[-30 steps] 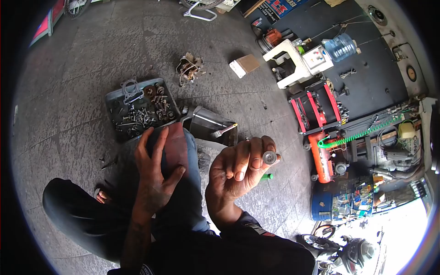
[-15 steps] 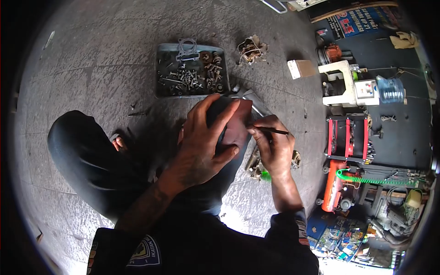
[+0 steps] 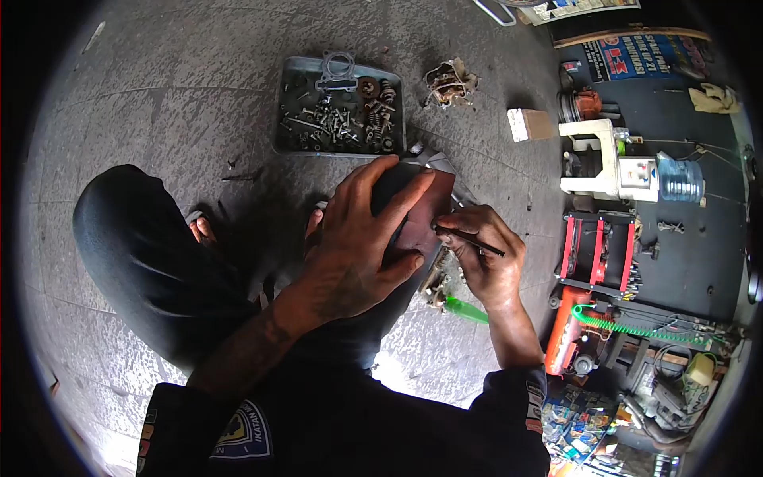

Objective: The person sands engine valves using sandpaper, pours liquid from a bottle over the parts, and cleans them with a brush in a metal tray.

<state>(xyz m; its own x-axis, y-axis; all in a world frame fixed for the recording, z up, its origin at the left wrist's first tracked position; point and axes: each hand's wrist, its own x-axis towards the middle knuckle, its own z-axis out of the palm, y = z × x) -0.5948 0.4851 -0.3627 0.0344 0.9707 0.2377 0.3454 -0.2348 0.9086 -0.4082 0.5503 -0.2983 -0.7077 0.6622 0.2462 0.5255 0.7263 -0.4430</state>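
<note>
Over my raised thigh lies a reddish-brown sheet (image 3: 433, 203), slightly curved, its left part dark and partly covered. My left hand (image 3: 358, 230) holds it there from the left, fingers spread and bent, index finger and thumb pressing on its surface. A thin dark pen-like tool (image 3: 481, 243) is pinched in the fingers of my right hand (image 3: 489, 254). Its tip meets the sheet near the right edge, mostly hidden by my fingertips. What lies under the sheet cannot be seen.
Ahead on the floor sits a metal tray (image 3: 278, 119) of bolts, springs and a gasket (image 3: 338, 67). Right of it are a dirty engine part (image 3: 451, 83) and a small box (image 3: 531, 125). A red tool rack (image 3: 598, 246) and orange compressor (image 3: 566, 326) line the right side.
The view has shifted slightly, so the tray and floor parts appear higher and further right. Both hands keep their grips, with the tool still at the sheet's right side. More of a green object shows below.
</note>
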